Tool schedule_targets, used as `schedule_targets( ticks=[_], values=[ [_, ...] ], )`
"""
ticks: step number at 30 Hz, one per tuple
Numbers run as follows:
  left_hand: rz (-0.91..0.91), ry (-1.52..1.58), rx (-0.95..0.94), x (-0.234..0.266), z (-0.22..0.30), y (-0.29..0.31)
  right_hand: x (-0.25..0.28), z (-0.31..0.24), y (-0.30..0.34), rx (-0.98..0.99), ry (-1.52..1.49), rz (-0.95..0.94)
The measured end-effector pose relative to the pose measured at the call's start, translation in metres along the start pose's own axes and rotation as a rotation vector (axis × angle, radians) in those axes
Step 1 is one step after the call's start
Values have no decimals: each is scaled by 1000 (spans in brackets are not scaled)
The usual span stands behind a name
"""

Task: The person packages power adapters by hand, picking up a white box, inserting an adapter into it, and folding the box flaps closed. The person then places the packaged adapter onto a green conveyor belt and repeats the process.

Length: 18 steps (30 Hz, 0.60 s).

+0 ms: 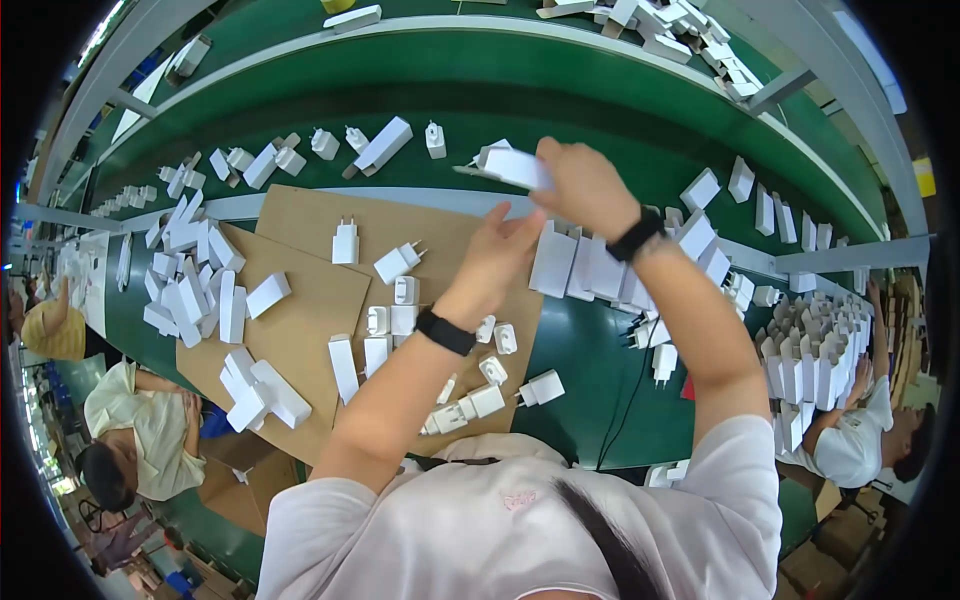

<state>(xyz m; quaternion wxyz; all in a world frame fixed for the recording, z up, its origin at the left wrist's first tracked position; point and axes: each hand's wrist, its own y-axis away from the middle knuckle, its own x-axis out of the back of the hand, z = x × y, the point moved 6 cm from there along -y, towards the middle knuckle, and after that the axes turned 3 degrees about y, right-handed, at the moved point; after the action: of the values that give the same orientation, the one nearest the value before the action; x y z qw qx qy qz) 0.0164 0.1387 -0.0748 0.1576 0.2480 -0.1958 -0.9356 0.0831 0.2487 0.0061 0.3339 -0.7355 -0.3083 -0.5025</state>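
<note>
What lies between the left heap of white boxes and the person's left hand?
The head view shows a white box and plug chargers on brown cardboard.

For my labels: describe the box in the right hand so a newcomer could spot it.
Find the brown cardboard on the green bench. Near its far right corner, the right hand holds a white box. Unlike the neighbouring boxes, this one is held in a hand.

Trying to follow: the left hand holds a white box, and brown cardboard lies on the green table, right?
No: in the head view the right hand, not the left hand, holds the white box, and brown cardboard lies on the green table.
</note>
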Motion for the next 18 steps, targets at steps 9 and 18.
schedule_targets(
  ticks=[9, 18],
  values=[
    [135, 304, -223, 62, 25, 29, -31, -50, -5, 9, -594, -733],
    [332, -126, -487, 96, 75, 56, -181, 115, -91, -358, 23, -458]
  ],
)
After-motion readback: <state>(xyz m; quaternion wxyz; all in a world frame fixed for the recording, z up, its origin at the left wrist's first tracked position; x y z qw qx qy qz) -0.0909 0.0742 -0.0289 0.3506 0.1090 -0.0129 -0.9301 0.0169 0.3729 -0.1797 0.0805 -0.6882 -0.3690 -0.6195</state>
